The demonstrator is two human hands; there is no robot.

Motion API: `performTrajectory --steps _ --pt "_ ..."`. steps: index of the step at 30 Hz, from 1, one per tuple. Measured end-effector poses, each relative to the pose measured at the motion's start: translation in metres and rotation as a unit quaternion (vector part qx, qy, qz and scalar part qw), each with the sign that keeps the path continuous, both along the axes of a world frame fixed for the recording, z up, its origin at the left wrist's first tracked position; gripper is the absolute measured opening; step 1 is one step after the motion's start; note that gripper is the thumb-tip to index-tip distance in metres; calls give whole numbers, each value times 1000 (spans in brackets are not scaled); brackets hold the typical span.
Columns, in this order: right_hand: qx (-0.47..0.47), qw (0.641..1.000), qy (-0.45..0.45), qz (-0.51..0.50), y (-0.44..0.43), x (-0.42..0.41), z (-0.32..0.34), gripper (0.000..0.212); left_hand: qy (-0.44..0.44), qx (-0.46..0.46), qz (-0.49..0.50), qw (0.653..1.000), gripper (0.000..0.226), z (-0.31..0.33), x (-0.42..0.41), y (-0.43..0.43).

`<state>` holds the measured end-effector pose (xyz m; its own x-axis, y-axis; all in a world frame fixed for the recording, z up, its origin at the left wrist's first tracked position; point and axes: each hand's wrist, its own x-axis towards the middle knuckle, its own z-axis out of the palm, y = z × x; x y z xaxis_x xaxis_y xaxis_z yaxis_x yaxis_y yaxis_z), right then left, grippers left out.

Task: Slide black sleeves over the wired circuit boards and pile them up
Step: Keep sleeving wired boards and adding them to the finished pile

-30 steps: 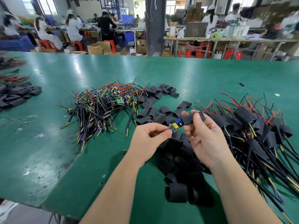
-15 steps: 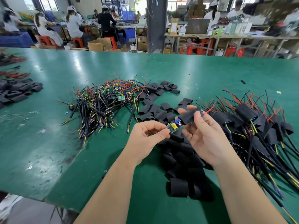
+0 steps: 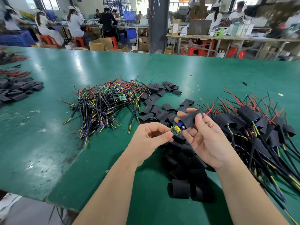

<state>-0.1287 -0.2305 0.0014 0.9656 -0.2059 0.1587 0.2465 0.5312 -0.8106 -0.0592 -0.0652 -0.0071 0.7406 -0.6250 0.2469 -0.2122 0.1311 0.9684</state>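
My left hand [image 3: 151, 137] pinches the near end of a small circuit board [image 3: 176, 128] with a yellow part on it. My right hand [image 3: 203, 135] holds a black sleeve [image 3: 192, 119] around the board's far end; a red wire pokes out of the sleeve's far side. Bare wired boards [image 3: 107, 101] lie heaped at the centre left. Loose black sleeves [image 3: 183, 161] cover the table under and beyond my hands. Sleeved boards [image 3: 253, 127] with wires are piled on the right.
The green table [image 3: 48, 143] has its front edge at the lower left. More black sleeves [image 3: 17, 90] and wires sit at the far left. Beyond the table, several seated people work at other benches among red stools and cardboard boxes.
The sleeve has slid further over the board's far end, with the red wire now out the far side. Both hands stayed above the sleeve pile.
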Motion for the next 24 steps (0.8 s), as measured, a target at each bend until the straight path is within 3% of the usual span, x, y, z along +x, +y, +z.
performTrajectory --steps 5,12,19,24 --pt "-89 995 22 -25 0 1 -2 22 8 -16 14 1000 25 0 1 1" --pt "-76 997 -12 31 0 -2 0 25 17 -7 -18 1000 21 1 -1 2" --pt "-67 996 60 11 3 -2 0 25 14 9 -49 999 32 1 -1 4" --pt "-22 999 20 33 1 -4 1 23 11 26 -62 998 25 2 -1 6"
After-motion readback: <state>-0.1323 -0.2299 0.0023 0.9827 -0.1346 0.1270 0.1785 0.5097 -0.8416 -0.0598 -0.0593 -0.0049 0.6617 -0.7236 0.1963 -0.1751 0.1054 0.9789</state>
